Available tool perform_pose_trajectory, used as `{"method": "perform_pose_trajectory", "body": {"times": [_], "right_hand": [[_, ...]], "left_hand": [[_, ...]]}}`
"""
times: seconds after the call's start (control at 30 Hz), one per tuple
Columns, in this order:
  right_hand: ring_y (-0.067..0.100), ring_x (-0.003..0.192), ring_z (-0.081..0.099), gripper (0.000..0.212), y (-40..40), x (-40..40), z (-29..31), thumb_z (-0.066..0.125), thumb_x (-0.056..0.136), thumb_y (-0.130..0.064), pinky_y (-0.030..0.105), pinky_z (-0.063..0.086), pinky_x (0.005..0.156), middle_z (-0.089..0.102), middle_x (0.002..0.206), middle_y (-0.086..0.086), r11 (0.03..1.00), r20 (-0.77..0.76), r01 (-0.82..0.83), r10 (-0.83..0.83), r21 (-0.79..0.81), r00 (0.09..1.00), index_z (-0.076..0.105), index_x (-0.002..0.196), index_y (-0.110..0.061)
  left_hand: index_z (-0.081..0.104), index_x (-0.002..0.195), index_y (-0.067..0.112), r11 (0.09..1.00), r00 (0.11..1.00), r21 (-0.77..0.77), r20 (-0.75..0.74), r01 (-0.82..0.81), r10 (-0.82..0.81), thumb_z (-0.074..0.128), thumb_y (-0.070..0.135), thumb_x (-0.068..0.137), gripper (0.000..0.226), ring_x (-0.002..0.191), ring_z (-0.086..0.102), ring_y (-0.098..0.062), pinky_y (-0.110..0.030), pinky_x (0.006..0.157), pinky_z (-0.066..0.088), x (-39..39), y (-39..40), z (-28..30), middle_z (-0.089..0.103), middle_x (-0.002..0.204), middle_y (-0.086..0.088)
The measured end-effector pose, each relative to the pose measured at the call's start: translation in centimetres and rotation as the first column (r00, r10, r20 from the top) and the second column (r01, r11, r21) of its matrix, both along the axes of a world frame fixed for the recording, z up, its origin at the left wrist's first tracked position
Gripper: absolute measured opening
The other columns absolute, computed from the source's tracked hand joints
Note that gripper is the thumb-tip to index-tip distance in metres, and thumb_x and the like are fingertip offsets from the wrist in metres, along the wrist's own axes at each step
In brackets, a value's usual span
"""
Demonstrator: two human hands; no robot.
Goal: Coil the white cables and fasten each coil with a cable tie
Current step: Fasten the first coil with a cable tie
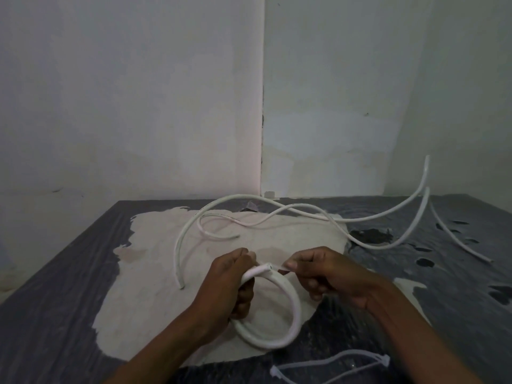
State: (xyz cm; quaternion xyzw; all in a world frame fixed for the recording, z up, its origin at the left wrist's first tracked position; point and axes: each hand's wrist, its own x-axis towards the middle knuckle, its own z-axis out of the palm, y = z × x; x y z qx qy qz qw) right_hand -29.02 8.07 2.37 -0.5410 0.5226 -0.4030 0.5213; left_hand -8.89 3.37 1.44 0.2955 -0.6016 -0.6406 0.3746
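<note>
Over the table (69,273), left hand (227,284) grips the coil (288,322)

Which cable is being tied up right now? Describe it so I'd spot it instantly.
Start at the pale patch on the dark table. Nearest the camera, both hands hold the coiled cable. Unlike the loose cables sprawled behind, it forms a tight ring.

Two bare forearms enter from the lower edge | no sleeves, watch, rings or gloves visible | left hand (227,281) and right hand (329,275) uncovered | short plain fingernails on the right hand | nothing worn at either wrist
</note>
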Motion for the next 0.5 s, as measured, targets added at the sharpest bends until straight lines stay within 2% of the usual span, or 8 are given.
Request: {"method": "perform_pose_trajectory", "body": {"times": [0.2,0.4,0.5], "right_hand": [[0.006,0.038,0.027,0.016,0.2,-1.4,-0.2,0.066,0.077,-0.021,0.02,0.025,0.043,0.032,0.04,-0.006,0.993,0.161,-0.074,0.059,0.089,0.985,0.076,0.081,-0.009],[0.005,0.037,0.024,0.016,0.3,-0.7,-0.3,0.067,0.082,-0.026,0.017,0.023,0.038,0.037,0.045,-0.003,0.967,0.163,-0.246,0.231,0.074,0.959,0.072,0.073,-0.014],[0.003,0.035,0.025,0.02,0.0,-0.4,-0.3,0.069,0.081,-0.028,0.013,0.024,0.033,0.044,0.048,-0.002,0.96,0.201,-0.275,0.26,0.049,0.944,0.068,0.081,-0.008]], "left_hand": [[0.033,0.059,0.015,0.996,0.999,0.087,-0.03,0.02,-0.018,0.038,0.026,0.098,0.04,0.036,0.02,-0.01,-0.019,0.042,0.017,-0.1,0.4,0.1,0.029,0.044,0.001],[0.036,0.05,0.016,0.987,0.999,0.158,-0.05,0.024,-0.017,0.038,0.03,0.098,0.05,0.035,0.02,-0.01,-0.019,0.042,0.017,-0.2,0.6,0.1,0.028,0.041,0.001],[0.037,0.041,0.019,0.982,0.997,0.184,-0.068,0.044,-0.032,0.05,0.038,0.081,0.046,0.034,0.018,-0.011,-0.02,0.041,0.016,-0.2,1.0,0.4,0.025,0.04,0.001]]}}
